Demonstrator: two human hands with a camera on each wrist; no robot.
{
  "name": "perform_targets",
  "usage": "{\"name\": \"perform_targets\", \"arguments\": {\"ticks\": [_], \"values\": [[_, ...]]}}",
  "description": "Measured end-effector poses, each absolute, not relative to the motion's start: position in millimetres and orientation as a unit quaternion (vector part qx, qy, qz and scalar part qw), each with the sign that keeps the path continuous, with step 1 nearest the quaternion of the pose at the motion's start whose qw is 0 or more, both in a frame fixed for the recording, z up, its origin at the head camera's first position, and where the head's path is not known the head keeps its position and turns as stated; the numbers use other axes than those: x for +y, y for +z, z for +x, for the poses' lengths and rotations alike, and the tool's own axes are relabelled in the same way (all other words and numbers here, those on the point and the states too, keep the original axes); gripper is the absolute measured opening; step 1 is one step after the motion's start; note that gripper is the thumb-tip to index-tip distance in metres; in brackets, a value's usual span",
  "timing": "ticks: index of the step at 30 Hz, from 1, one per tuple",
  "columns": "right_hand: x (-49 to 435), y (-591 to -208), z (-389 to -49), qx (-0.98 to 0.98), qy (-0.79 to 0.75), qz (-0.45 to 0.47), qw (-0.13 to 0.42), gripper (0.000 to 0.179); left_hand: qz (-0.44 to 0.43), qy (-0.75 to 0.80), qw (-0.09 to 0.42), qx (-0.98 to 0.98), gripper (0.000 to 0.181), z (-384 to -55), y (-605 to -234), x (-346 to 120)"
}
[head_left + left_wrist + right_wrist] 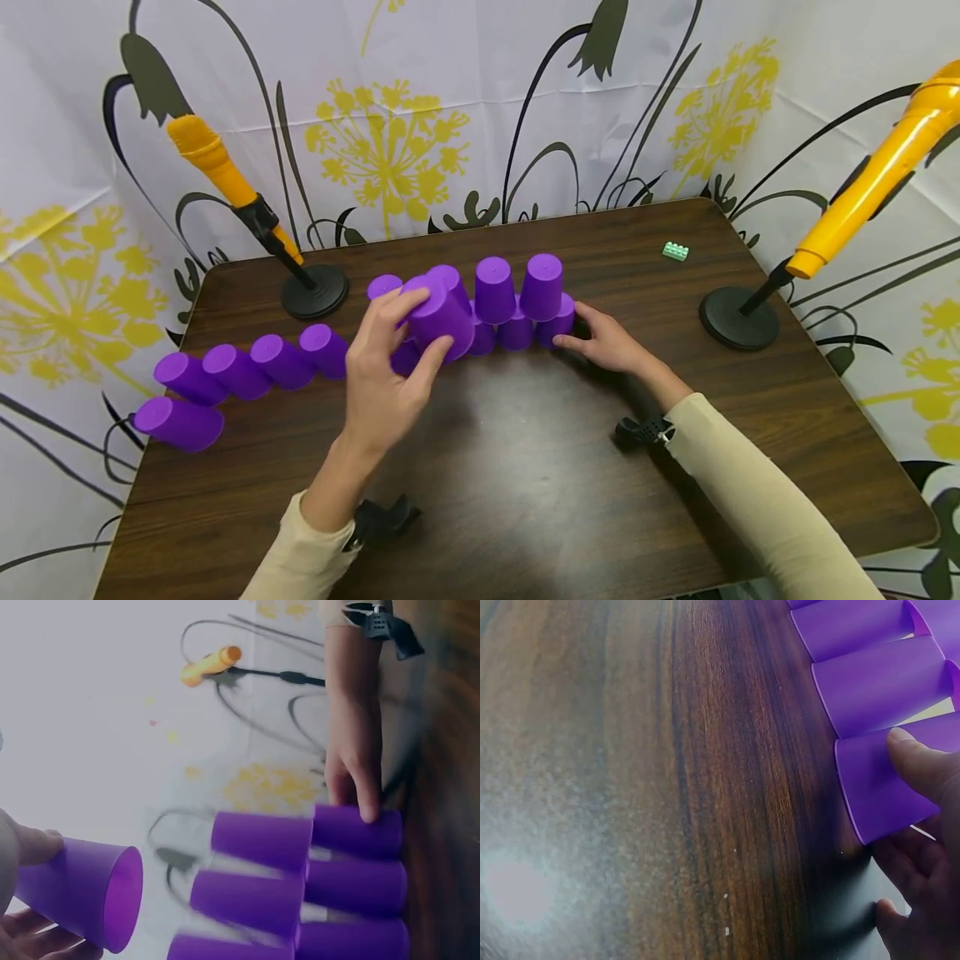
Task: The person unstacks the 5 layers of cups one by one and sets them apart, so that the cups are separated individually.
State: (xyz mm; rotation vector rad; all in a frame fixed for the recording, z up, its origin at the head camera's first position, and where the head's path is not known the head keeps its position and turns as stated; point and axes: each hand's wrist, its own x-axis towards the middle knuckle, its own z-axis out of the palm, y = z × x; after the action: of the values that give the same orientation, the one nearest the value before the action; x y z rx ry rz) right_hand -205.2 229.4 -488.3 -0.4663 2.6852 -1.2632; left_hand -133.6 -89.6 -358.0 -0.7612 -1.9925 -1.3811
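Note:
My left hand (386,375) grips an upside-down purple plastic cup (442,321) between thumb and fingers, raised in front of the stacked cups. Its open mouth (124,900) shows in the left wrist view. Behind it runs a bottom row of upturned purple cups, with a second row on top, including one cup (495,289) and another (542,286) near the right end. Part of the stack is hidden behind the left hand and its cup. My right hand (609,337) holds the rightmost bottom cup (885,780), thumb on its near side and fingers round behind.
Several more upturned purple cups (281,361) line the table's left side, with one cup (180,422) in front of them. Yellow microphones on black stands (315,292) flank the work, left and right (738,318). A small green toy brick (675,251) lies at the back right of the wooden table (525,483).

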Motion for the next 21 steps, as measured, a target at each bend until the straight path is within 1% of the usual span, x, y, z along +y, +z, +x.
{"name": "perform_targets", "arguments": {"ticks": [3, 6, 8, 11, 14, 16, 21], "values": [[229.3, -487.9, -204.4, 0.891, -0.421, -0.155, 0.069, 0.067, -0.226, -0.511, 0.334, -0.759, 0.052, -106.5, -359.7, -120.9], [229.3, -487.7, -204.3, 0.89, -0.424, -0.154, 0.069, 0.066, -0.142, -0.488, 0.384, -0.771, 0.05, -88.0, -362.4, -151.7], [229.2, -487.8, -204.5, 0.889, -0.426, -0.153, 0.068, 0.064, -0.083, -0.466, 0.411, -0.779, 0.05, -82.6, -371.3, -174.6], [229.1, -488.6, -204.8, 0.89, -0.425, -0.152, 0.068, 0.064, 0.002, -0.423, 0.433, -0.796, 0.051, -86.0, -398.8, -215.3], [229.0, -489.4, -205.0, 0.892, -0.422, -0.149, 0.068, 0.064, 0.074, -0.361, 0.434, -0.822, 0.052, -93.1, -430.4, -253.9], [228.9, -489.8, -205.0, 0.892, -0.421, -0.148, 0.07, 0.064, 0.102, -0.328, 0.427, -0.836, 0.051, -96.4, -446.0, -272.3], [228.2, -489.2, -205.1, 0.892, -0.421, -0.145, 0.074, 0.065, 0.133, -0.299, 0.403, -0.855, 0.048, -100.3, -464.4, -290.7]]}}
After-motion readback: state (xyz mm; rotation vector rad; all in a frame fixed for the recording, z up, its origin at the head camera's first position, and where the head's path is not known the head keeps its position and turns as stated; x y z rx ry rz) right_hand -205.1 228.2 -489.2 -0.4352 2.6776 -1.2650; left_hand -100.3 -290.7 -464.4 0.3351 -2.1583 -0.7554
